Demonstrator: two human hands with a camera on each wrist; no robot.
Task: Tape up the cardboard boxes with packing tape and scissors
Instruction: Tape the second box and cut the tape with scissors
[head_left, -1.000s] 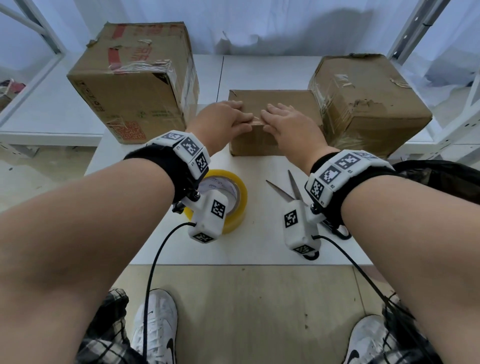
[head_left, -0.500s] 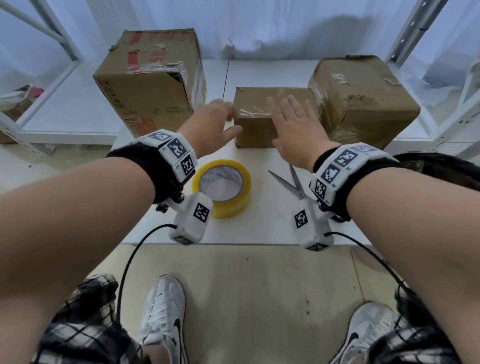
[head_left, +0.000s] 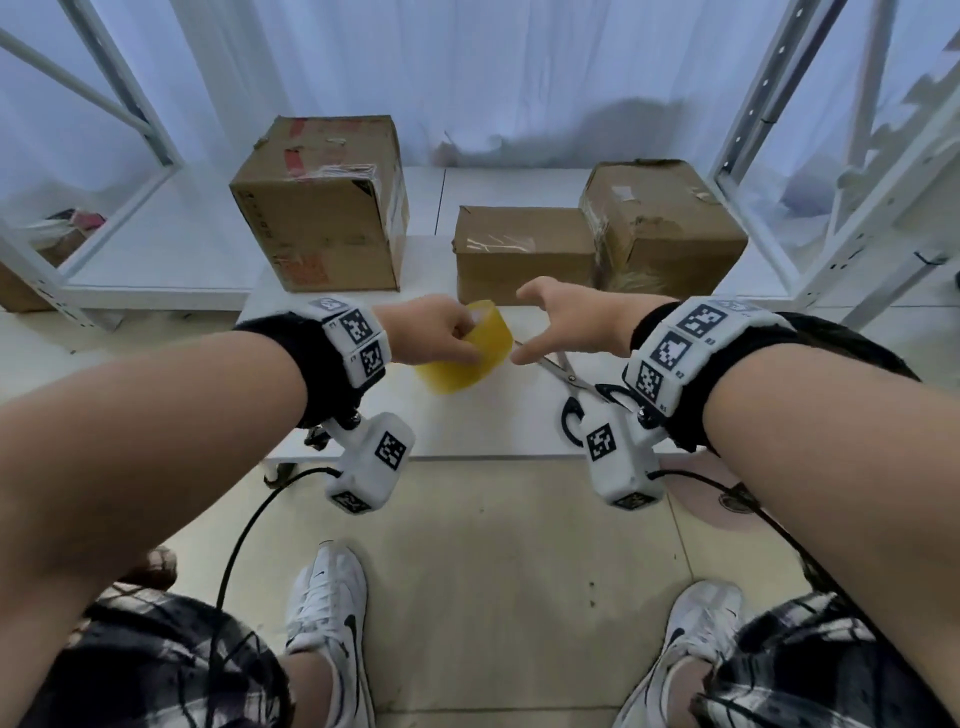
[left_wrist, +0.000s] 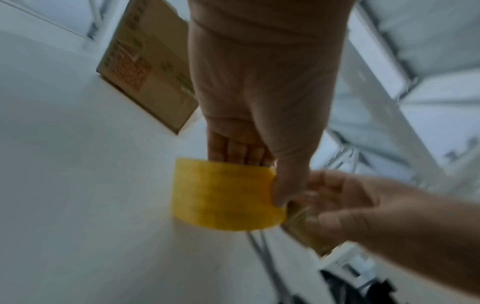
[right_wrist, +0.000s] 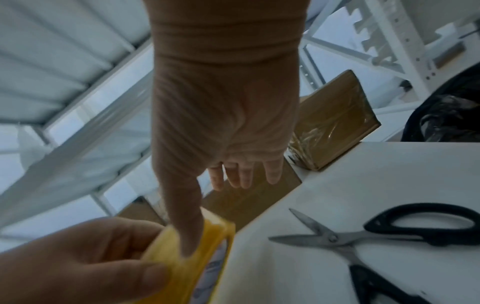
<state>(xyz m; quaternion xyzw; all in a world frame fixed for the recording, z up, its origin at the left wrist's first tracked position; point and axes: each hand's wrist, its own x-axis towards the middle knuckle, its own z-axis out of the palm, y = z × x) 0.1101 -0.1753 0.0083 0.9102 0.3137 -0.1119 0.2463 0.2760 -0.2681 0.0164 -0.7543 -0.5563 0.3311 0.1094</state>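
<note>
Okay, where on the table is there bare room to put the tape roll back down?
Bare tabletop lies at the near edge, between the left hand holding the tape roll and the scissors. The back is crowded: big box, small box, right box.

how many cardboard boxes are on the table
3. A tall cardboard box stands at the back left, a low small box in the middle, and a tape-wrapped box at the back right, close against the small one. More cardboard shows partly below the left shelf, off the table.

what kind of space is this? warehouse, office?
Probably a packing or storeroom workspace: worn cardboard boxes on a white table, bare white metal shelving on both sides, and white curtains behind.
</note>
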